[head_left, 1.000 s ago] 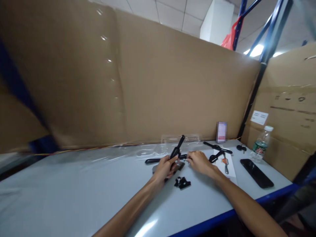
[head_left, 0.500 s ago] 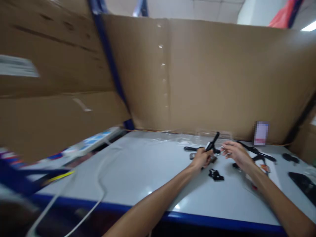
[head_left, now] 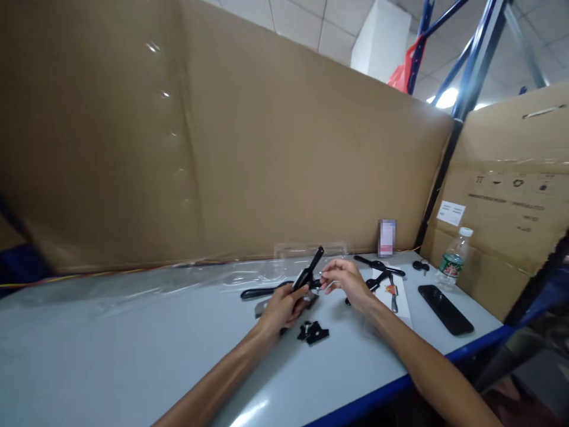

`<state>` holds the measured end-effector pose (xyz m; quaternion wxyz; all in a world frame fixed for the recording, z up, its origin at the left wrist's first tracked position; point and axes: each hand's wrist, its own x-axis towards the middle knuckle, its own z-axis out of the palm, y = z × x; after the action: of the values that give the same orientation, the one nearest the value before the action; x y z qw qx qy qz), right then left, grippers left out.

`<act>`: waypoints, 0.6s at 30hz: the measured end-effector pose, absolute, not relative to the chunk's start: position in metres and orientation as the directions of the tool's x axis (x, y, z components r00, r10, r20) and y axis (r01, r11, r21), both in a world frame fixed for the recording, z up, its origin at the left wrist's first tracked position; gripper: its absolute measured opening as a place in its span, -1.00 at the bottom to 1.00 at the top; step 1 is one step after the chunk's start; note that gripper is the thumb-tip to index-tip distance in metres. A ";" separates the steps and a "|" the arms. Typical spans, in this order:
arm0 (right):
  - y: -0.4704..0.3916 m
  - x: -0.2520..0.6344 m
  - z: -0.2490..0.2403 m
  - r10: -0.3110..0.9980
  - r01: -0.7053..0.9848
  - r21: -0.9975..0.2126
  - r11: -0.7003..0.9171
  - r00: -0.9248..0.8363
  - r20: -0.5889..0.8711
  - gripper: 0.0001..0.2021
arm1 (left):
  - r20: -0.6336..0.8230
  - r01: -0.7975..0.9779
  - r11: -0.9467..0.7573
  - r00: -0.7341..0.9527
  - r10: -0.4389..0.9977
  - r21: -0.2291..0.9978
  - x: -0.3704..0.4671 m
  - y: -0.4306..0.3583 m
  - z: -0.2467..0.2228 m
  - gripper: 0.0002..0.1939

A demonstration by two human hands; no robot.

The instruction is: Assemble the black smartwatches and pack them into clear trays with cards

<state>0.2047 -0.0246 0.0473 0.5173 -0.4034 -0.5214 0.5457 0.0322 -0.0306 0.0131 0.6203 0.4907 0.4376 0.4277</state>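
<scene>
Gripping a slim black handle (head_left: 315, 261) that tilts up and away to the right, the left hand (head_left: 281, 308) has its fingers wrapped around the lower end, just above the table (head_left: 133, 356). Watching from a distance, I see the right hand (head_left: 349, 280) beside its upper part, fingers bent and thumb drawn toward the forefinger; I cannot tell whether those tips meet or pinch something small. I judge the work to be partway: one piece is in hand, while two small black pieces (head_left: 315, 333) lie loose in front, apart from the handle and joined to nothing I can make out. A second, rounded handle (head_left: 258, 293) rests flat behind the left hand, and a dull grey plate (head_left: 261, 306), partly hidden, shows beside it; I cannot say whether these two are connected. The loose pieces look flat and angular, with notched edges, and the handles smooth, perhaps plastic. Farther right, long black tools (head_left: 377, 264) lie crossed near a white printed sheet (head_left: 403, 307). Clear, thin packaging (head_left: 284, 254) glints along the back, against matte brown cardboard (head_left: 311, 148). A glossy dark phone (head_left: 445, 309) and a ribbed clear bottle (head_left: 453, 261) stay well apart from both hands, on the smooth, pale tabletop.
</scene>
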 end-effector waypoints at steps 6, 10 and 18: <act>-0.030 0.197 0.035 0.969 -0.040 -0.989 0.143 -0.197 0.148 -0.78 | -0.100 -0.116 0.131 0.243 0.965 0.985 0.036 -0.040 0.015 -0.68; -0.013 0.200 0.018 0.966 0.059 -0.982 0.178 -0.203 0.163 -0.72 | -0.105 -0.120 0.140 0.261 0.960 0.983 0.040 -0.034 0.014 -0.69; -0.028 0.192 0.024 0.879 0.590 -0.666 0.457 -0.186 0.439 -0.89 | -0.140 -0.081 0.162 0.228 0.964 0.983 0.042 -0.042 0.020 -0.71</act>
<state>0.1923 -0.0279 0.0238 0.4085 -0.4902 -0.7493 0.1771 0.0421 -0.0420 0.0195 0.6135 0.4876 0.4525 0.4257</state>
